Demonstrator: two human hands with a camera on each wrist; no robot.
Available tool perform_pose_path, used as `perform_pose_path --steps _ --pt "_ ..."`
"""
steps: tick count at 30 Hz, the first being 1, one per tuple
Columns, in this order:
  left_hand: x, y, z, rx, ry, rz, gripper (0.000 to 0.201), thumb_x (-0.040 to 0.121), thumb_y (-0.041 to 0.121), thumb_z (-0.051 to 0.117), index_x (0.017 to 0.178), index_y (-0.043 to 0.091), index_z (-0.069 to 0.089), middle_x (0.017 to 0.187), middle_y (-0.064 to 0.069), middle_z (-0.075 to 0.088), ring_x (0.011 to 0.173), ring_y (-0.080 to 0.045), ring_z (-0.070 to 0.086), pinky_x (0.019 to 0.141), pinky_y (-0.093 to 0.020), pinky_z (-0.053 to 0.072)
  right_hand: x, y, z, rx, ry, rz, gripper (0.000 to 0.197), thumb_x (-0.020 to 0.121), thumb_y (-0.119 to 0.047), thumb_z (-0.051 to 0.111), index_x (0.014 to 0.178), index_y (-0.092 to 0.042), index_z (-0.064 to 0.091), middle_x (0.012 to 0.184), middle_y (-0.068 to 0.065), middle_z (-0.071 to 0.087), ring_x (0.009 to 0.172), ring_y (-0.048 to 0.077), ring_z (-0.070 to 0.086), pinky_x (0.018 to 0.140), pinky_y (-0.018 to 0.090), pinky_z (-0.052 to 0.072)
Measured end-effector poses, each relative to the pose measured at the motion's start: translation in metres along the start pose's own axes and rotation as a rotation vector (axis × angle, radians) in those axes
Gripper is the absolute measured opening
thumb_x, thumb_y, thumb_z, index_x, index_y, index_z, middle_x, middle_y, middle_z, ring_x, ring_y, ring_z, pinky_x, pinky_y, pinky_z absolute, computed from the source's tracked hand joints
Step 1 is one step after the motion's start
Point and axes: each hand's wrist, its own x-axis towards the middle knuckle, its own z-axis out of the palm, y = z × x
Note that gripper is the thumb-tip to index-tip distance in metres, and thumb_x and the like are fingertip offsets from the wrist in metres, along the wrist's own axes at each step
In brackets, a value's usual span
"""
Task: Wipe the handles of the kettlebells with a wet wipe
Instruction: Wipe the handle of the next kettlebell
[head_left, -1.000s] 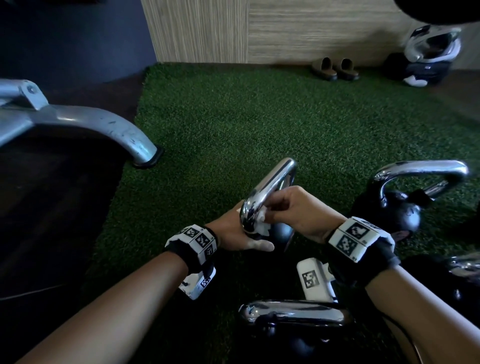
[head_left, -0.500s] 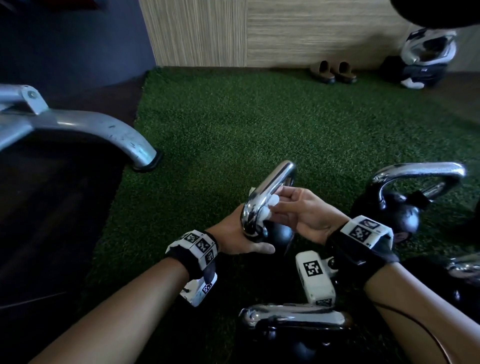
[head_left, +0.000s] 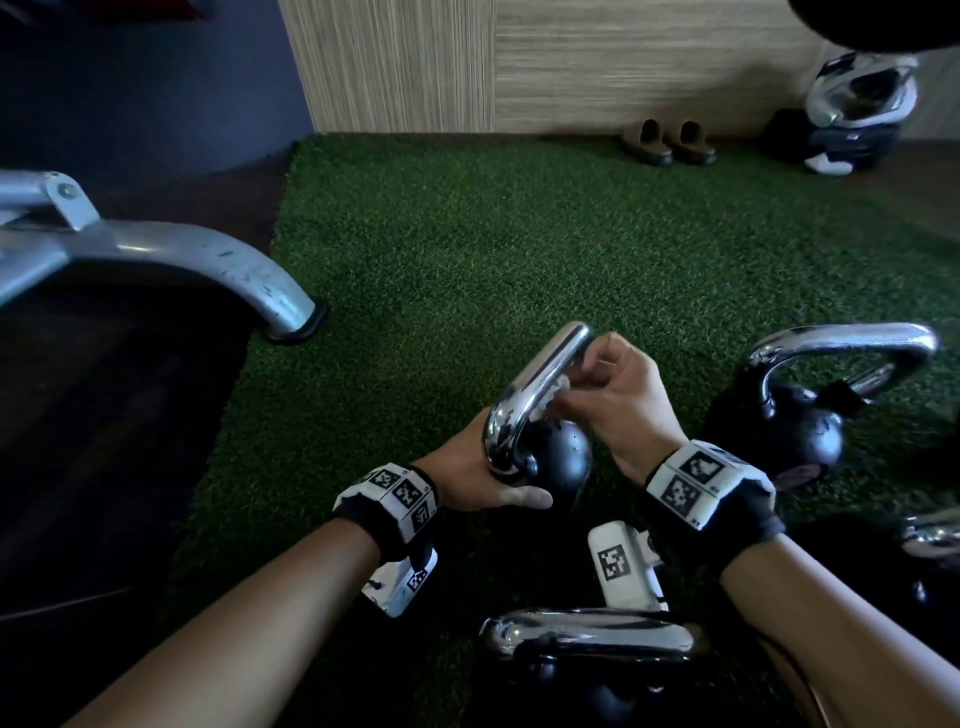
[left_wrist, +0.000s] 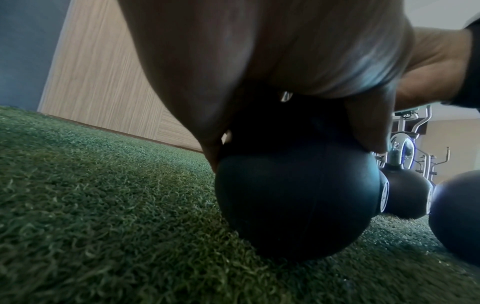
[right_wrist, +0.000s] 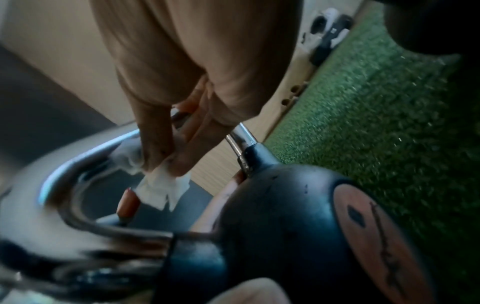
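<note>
A black kettlebell (head_left: 563, 462) with a chrome handle (head_left: 535, 384) stands tilted on the green turf at the centre of the head view. My left hand (head_left: 475, 475) grips it low down, where the handle meets the ball, thumb lying along the near side. In the left wrist view the palm covers the top of the ball (left_wrist: 296, 205). My right hand (head_left: 608, 389) pinches a crumpled white wet wipe (head_left: 553, 397) and presses it on the inner side of the handle. The right wrist view shows fingertips (right_wrist: 179, 164) squeezing the wipe (right_wrist: 163, 187) beside the chrome handle (right_wrist: 78, 164).
A second kettlebell (head_left: 800, 415) stands to the right, a third (head_left: 587, 639) close below my wrists, and another (head_left: 930, 540) at the right edge. A grey metal bench leg (head_left: 249, 280) ends at the turf's left border. Slippers (head_left: 670, 140) and a helmet (head_left: 857, 98) lie by the far wall.
My right hand has slid the wipe up the handle from the lower bend towards the top, and its fingers have curled tighter. The left hand has kept its hold.
</note>
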Motion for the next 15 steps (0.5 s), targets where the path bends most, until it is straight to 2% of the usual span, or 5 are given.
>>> perform_pose_path --steps 3,5,9,11,15 --pt "0.002 -0.007 -0.001 0.003 0.001 -0.019 0.066 0.077 0.01 0.09 0.131 0.023 0.053 0.108 0.031 0.052 0.089 0.042 0.044 0.079 0.012 0.031 0.003 -0.001 0.001 -0.319 0.236 -0.136 0.033 0.075 -0.003 0.083 0.078 -0.017 0.053 0.075 0.005 0.074 0.061 0.01 0.066 0.058 0.031 0.057" --pt "0.003 -0.01 -0.001 0.017 -0.008 -0.025 0.068 0.076 0.014 0.091 0.134 0.019 0.055 0.112 0.025 0.058 0.091 0.041 0.045 0.08 0.011 0.031 0.006 -0.001 0.0 -0.411 0.379 -0.179 0.028 0.076 -0.013 0.083 0.077 -0.017 0.056 0.072 0.0 0.072 0.057 0.008 0.061 0.055 0.029 0.053" --pt "0.003 -0.012 -0.001 -0.017 -0.012 -0.046 0.065 0.078 0.011 0.089 0.128 0.027 0.05 0.108 0.03 0.054 0.09 0.041 0.045 0.077 0.011 0.034 0.005 -0.002 0.002 -0.477 0.382 -0.205 0.029 0.073 -0.015 0.083 0.072 -0.013 0.054 0.067 0.001 0.067 0.056 0.013 0.053 0.055 0.028 0.046" --pt "0.003 -0.013 -0.001 -0.032 -0.008 -0.046 0.066 0.078 0.01 0.089 0.13 0.024 0.051 0.11 0.03 0.054 0.094 0.039 0.047 0.08 0.01 0.035 0.004 -0.004 0.002 -0.511 0.38 -0.216 0.029 0.072 -0.015 0.083 0.071 -0.012 0.053 0.066 0.002 0.065 0.055 0.012 0.05 0.052 0.021 0.039" --pt "0.004 -0.02 0.001 -0.016 -0.004 -0.013 0.081 0.076 0.015 0.091 0.145 0.014 0.05 0.12 0.029 0.055 0.103 0.037 0.046 0.086 0.01 0.032 0.013 -0.008 -0.002 -0.51 0.471 -0.178 0.032 0.071 -0.022 0.086 0.073 -0.012 0.055 0.069 0.003 0.066 0.059 0.014 0.052 0.053 0.019 0.038"
